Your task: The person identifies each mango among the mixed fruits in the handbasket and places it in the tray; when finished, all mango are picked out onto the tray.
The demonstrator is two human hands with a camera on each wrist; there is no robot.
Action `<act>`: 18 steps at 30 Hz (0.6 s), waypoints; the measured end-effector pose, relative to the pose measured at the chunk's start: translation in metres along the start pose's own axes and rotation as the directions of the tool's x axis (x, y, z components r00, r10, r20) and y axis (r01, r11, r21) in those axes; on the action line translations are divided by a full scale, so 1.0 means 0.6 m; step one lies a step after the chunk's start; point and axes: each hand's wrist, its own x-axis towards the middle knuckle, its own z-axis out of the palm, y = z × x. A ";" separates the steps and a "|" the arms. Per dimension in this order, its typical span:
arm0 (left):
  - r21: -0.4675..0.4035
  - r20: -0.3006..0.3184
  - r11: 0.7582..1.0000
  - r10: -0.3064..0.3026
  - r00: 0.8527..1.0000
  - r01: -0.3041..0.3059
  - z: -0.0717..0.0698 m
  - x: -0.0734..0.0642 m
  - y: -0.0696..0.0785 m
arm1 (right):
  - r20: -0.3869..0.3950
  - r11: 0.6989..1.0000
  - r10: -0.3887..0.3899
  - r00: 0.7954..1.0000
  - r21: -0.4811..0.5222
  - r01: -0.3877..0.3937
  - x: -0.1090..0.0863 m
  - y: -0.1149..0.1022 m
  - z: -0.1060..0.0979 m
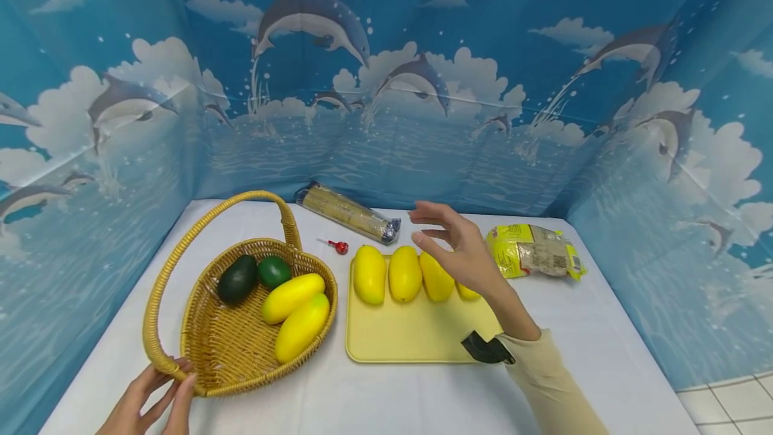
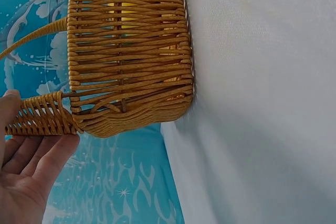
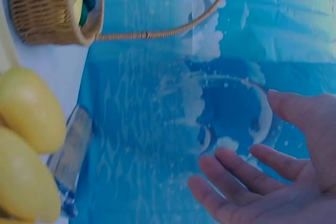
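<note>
My left hand [image 1: 147, 400] grips the near base of the handle [image 1: 158, 287] on a wicker basket [image 1: 232, 389], thumb on one side and fingers on the other in the left wrist view. Inside the basket lie a dark green avocado [image 1: 237, 279], a smaller green fruit [image 1: 274, 272] and two yellow mangoes [image 1: 302, 327]. Over the right part of a yellow tray [image 1: 410, 334], my right hand [image 1: 465, 250] hangs in the air with nothing in it, fingers loosely bent and spread. Several mangoes [image 1: 405, 274] line the tray's far edge; the hand and forearm partly cover the right ones.
Behind the tray lies a long clear pack of dry noodles [image 1: 347, 212], with a red lollipop [image 1: 341, 248] to its left. A yellow-and-clear bag [image 1: 534, 252] sits at the far right. Dolphin-print curtains [image 1: 386, 139] enclose the white-covered table [image 1: 326, 401] at the back and sides.
</note>
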 end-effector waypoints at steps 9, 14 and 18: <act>0.013 -0.006 1.000 -0.021 1.000 0.021 0.005 -0.003 0.000 | 0.308 0.992 -0.109 0.945 0.091 0.084 0.043 -0.024 0.064; -0.003 -0.016 1.000 0.017 1.000 -0.017 0.005 -0.001 -0.002 | 0.484 0.984 -0.170 0.858 0.125 0.124 0.068 -0.025 0.101; -0.014 -0.022 0.998 0.055 0.998 -0.056 0.003 0.001 -0.005 | 0.580 0.978 -0.203 0.789 0.153 0.140 0.090 -0.026 0.135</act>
